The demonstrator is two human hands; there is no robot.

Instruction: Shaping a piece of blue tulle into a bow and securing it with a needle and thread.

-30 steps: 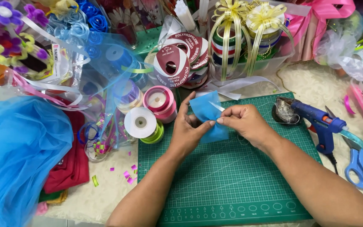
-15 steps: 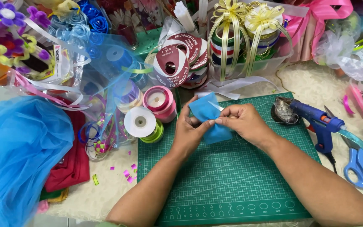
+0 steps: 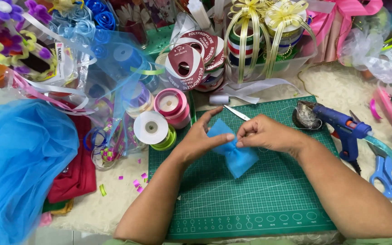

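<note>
Both hands (image 3: pixel 232 136) now lower on the green mat (image 3: pixel 250 199), pinching the blue tulle piece (image 3: pixel 239 154) at its middle. Gathered into a bow shape between them. Small scissors (image 3: pixel 237 112) uncovered just beyond.

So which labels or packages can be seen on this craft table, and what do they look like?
Ribbon spool labels: round, dark red with white print, standing behind the cutting mat.
Small tag: white with red print, far left among the clear wrapping.
Clear plastic tub: behind the mat, holds striped ribbon rolls topped with yellow bows.
No screens or signs.
</note>
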